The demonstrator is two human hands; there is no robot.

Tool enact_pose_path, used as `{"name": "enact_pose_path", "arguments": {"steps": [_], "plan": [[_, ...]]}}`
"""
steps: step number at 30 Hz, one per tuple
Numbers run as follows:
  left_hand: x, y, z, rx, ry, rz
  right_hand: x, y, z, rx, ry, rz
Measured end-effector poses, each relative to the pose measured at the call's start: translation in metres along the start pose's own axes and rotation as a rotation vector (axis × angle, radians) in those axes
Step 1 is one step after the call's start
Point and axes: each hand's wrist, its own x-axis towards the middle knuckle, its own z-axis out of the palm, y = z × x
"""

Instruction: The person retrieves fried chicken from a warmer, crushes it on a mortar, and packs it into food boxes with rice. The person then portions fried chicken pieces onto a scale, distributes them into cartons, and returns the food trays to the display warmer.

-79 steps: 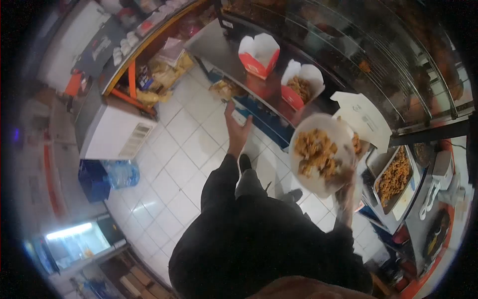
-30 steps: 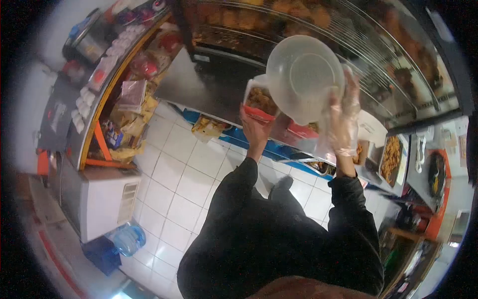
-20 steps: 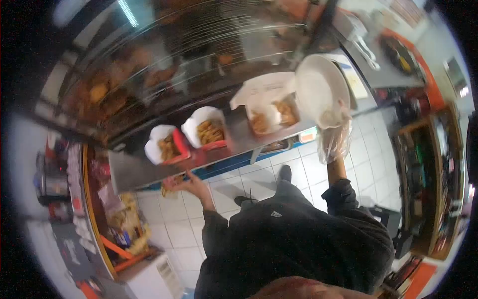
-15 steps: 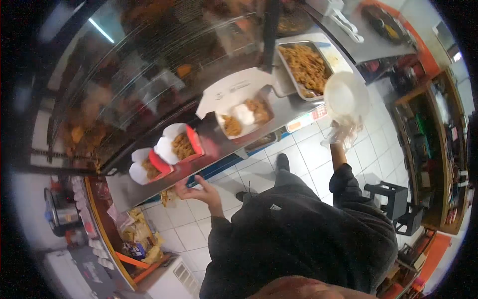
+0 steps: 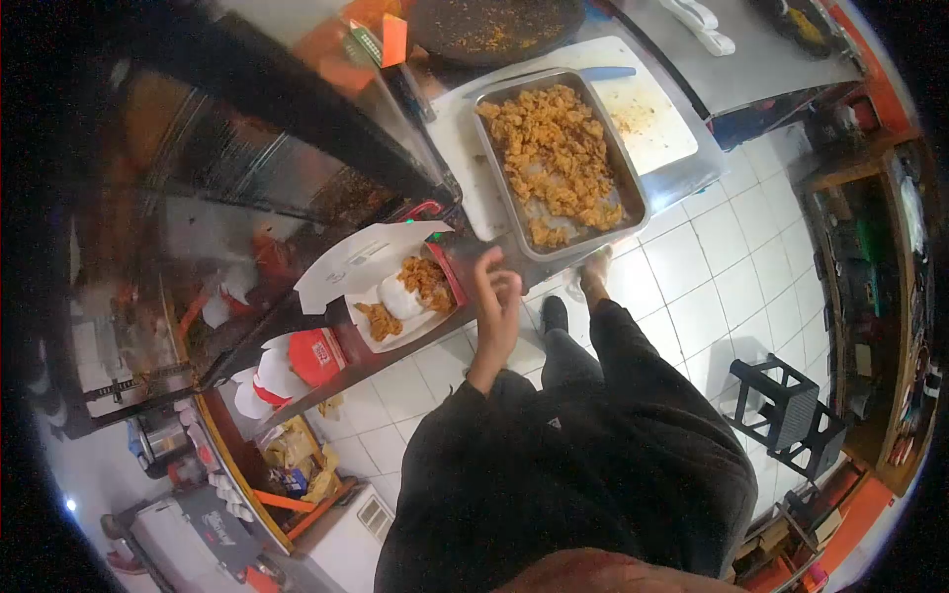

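Note:
My left hand (image 5: 497, 314) is raised at the counter's front edge, fingers apart and slightly bent, with nothing visible in it. Close by on its left stands an open paper food box (image 5: 358, 334) holding white rice (image 5: 399, 299) and fried chicken pieces (image 5: 424, 284). Behind my right hand (image 5: 596, 265) is a metal tray (image 5: 633, 188) of chopped, crispy fried chicken (image 5: 554, 148). That hand is low at the tray's near edge, its fingers partly hidden there; what it holds, if anything, does not show. Farther left sit red and white food boxes (image 5: 314, 358).
Under the tray lies a white cutting board (image 5: 657, 124) with a blue-handled knife (image 5: 608, 73). A round dark chopping block (image 5: 494, 30) is at the back. A glass display case (image 5: 237, 168) borders the counter on the left. A black stool (image 5: 786, 405) stands on the tiled floor.
My view has shifted toward the tray. My left hand has moved right, past the open box. My right hand has moved in to the counter edge, and its white round tub is out of sight.

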Motion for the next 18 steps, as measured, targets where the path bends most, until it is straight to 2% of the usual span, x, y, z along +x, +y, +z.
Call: {"name": "enact_pose_path", "arguments": {"steps": [1, 3, 6, 8, 9, 10, 11, 13, 14, 17, 18], "plan": [[0.012, -0.004, 0.008, -0.089, 0.098, -0.04, 0.009, 0.009, 0.006, -0.085, -0.031, -0.075], [0.031, -0.009, 0.014, -0.11, 0.096, -0.108, 0.009, 0.008, 0.006, -0.23, -0.048, -0.14], [0.046, -0.013, 0.017, -0.126, 0.033, -0.225, -0.047, -0.106, -0.026, -0.354, 0.179, -0.028], [0.056, -0.012, 0.019, -0.124, -0.015, -0.272, -0.093, -0.225, -0.077, -0.258, 0.207, -0.201], [0.06, -0.011, 0.019, -0.035, -0.056, -0.261, -0.084, -0.229, -0.085, -0.08, 0.3, -0.444], [0.063, -0.01, 0.02, 0.053, -0.095, -0.251, -0.072, -0.233, -0.093, 0.245, 0.168, -0.319], [0.066, -0.016, 0.023, 0.048, -0.081, -0.25, -0.077, -0.262, -0.101, 0.244, 0.155, -0.326], [0.075, -0.033, 0.029, 0.286, 0.028, -0.089, -0.091, -0.34, -0.117, -0.317, -0.267, -0.565], [0.076, -0.024, 0.032, 0.283, 0.055, -0.087, -0.075, -0.336, -0.116, -0.319, -0.52, -0.612], [0.076, -0.008, 0.039, 0.39, 0.161, -0.087, -0.059, -0.334, -0.111, -0.446, -0.511, -0.702], [0.073, -0.014, 0.04, 0.393, 0.238, 0.044, -0.056, -0.33, -0.115, -0.394, -0.581, -0.626]]}}
